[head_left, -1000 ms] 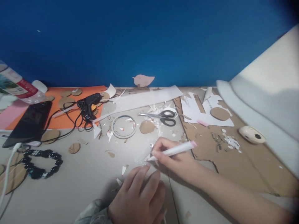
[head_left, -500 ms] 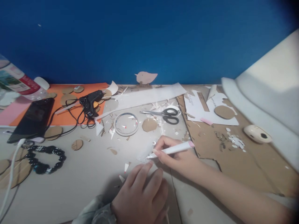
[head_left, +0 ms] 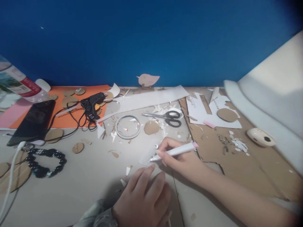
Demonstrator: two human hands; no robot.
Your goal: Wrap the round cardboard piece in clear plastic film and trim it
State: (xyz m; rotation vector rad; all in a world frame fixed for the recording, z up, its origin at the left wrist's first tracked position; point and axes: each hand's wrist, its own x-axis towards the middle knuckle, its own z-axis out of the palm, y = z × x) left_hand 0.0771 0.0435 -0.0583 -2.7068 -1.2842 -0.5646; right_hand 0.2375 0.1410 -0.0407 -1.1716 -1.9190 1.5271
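Note:
My right hand [head_left: 176, 159] is closed around a white marker [head_left: 181, 149] with a pink end. The marker's tip points down and left at a small clear plastic piece [head_left: 145, 162] on the table; I cannot tell whether it touches. Just in front of the tip, my left hand [head_left: 143, 197] lies palm down, fingers loosely spread and a little bent. Its index fingertip rests at the plastic's near edge. Beyond the hands lie a cardboard octagon [head_left: 151, 127], black-handled scissors [head_left: 171, 119] and a roll of clear tape [head_left: 128, 126].
On the left are a black glue gun [head_left: 91, 105], a phone [head_left: 34, 121], a bead bracelet [head_left: 46, 162] and a bottle [head_left: 21, 83]. A pink paper bird [head_left: 148, 79] stands by the blue wall [head_left: 151, 37]. Cardboard [head_left: 255, 167] and a white case [head_left: 261, 137] lie to the right.
The marker's pink end has tipped up very slightly while its tip stays at the plastic piece. My left hand keeps its place.

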